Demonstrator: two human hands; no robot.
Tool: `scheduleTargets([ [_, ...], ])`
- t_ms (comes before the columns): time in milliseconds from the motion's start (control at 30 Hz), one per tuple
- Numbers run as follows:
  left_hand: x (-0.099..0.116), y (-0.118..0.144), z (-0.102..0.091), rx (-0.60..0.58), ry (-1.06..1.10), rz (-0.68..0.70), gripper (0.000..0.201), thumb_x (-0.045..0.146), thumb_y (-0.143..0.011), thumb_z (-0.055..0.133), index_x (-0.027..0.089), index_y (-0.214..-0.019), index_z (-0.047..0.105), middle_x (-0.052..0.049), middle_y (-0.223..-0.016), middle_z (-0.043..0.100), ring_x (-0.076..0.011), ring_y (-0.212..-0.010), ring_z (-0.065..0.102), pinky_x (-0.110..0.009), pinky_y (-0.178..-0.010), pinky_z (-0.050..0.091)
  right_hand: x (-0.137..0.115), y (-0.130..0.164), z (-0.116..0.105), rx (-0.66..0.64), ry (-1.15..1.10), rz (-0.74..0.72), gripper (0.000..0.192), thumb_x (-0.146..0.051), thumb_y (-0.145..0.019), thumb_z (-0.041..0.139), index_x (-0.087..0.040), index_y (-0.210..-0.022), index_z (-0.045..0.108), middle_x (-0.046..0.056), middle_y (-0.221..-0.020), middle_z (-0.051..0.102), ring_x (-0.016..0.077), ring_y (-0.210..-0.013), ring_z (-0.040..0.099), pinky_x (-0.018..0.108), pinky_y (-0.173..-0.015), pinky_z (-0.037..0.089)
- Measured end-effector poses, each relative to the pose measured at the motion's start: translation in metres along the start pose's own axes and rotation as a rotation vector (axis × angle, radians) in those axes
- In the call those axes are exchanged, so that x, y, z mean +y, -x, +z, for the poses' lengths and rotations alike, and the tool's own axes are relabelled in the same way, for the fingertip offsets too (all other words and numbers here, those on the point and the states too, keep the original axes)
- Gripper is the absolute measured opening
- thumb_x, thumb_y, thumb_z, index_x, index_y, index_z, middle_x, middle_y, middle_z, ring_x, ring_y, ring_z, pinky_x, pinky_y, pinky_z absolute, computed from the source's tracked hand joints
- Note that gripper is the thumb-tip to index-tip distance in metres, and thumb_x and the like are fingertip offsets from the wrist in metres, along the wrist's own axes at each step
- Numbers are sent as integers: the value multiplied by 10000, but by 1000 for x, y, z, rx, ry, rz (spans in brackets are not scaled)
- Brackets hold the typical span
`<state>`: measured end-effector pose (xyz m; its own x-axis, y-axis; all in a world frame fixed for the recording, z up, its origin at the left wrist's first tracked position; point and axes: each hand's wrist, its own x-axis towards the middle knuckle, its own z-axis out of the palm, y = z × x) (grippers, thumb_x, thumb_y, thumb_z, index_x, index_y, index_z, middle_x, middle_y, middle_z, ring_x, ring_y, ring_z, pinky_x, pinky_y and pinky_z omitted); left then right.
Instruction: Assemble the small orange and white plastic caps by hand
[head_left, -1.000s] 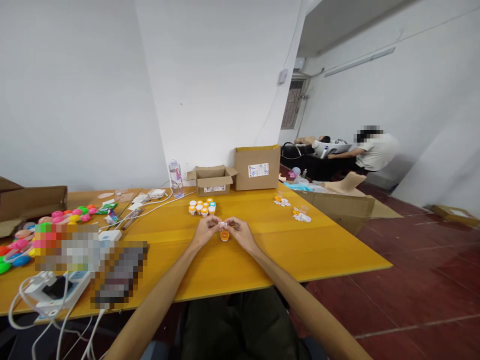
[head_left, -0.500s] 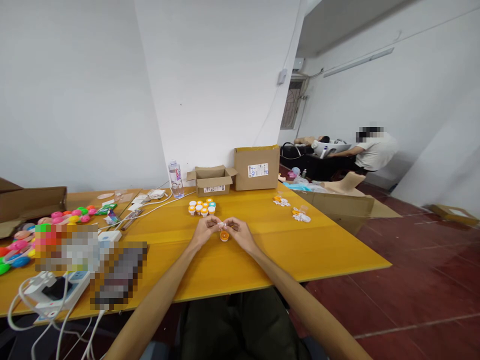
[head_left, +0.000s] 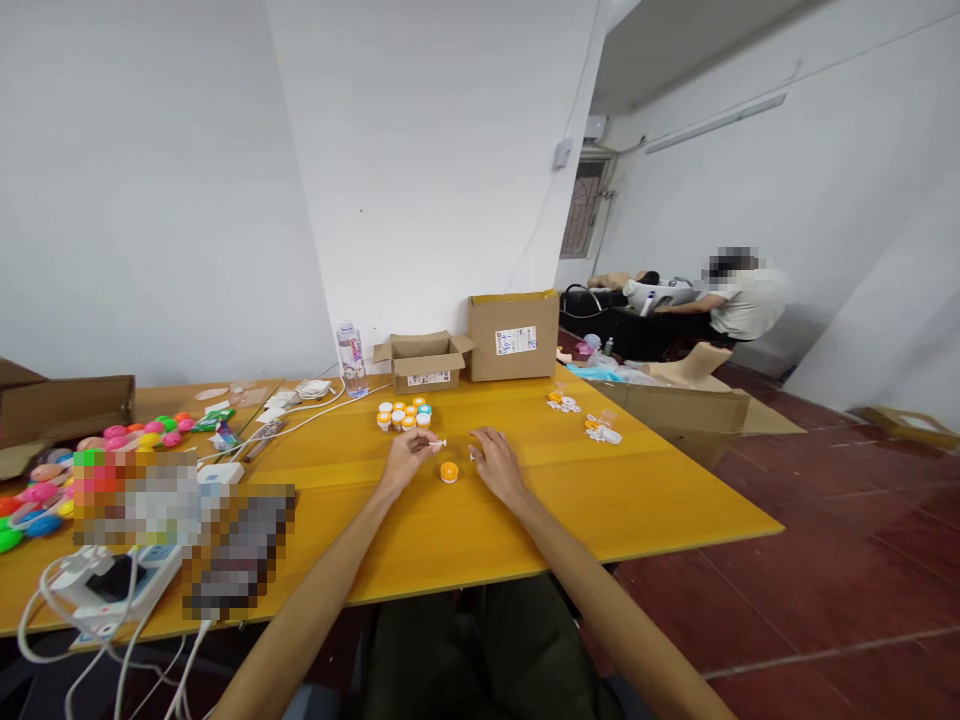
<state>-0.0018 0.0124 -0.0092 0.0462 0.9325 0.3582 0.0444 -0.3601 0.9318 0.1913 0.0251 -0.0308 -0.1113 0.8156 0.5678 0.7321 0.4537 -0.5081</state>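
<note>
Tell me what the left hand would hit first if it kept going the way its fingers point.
The left hand pinches a small white piece, pointing right and slightly away. Straight on, it would probably meet the right hand first, passing just behind the orange cap; depth is hard to judge.

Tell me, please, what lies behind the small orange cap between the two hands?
Behind the orange cap stands a cluster of small orange and white pots, then two cardboard boxes. The boxes' insides are hidden.

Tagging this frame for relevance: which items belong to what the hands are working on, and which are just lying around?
In hand:
left hand pinching a small white piece
right hand, a tiny white bit at its fingertips
orange cap on the table between them
cluster of small jars

Lying about:
water bottle
cardboard boxes
coloured balls
power strip
</note>
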Motion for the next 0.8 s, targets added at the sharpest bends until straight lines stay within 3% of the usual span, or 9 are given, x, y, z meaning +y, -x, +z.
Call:
scheduleTargets([
  [133, -1, -1, 0, 9, -10, 12, 202, 336, -651, 766, 179, -720, 660, -36, -822, 721, -183, -816, 685, -324, -814, 547, 9, 0, 7, -103, 84, -36, 253, -103, -820, 520, -236, -879, 728, 92, -916, 700, 236, -864, 621, 345, -817, 455],
  [300, -5, -3, 0, 13, 1, 9, 169, 268, -640, 757, 186, -746, 656, -29, -836, 716, -175, -828, 680, -314, -811, 546, 13, 0, 11, -97, 40, 1, 224, -121, -818, 541, -245, -815, 727, 71, -851, 692, 207, -769, 627, 299, -689, 461],
  [467, -7, -5, -1, 13, -34, 19, 179, 239, -637, 744, 183, -778, 651, -19, -813, 701, -163, -787, 668, -299, -771, 541, 11, -1, 8, -101, -52, 31, 184, -140, -808, 560, -229, -771, 717, 72, -835, 696, 203, -755, 632, 294, -687, 469],
  [800, -6, -2, 1, -22, -94, 113, 110, 205, -682, 696, 181, -788, 678, -38, -873, 708, -165, -802, 663, -298, -768, 543, -7, -7, 5, -80, -541, 152, 97, -238, -737, 601, -218, -674, 671, 32, -716, 708, 202, -690, 654, 327, -702, 510],
])
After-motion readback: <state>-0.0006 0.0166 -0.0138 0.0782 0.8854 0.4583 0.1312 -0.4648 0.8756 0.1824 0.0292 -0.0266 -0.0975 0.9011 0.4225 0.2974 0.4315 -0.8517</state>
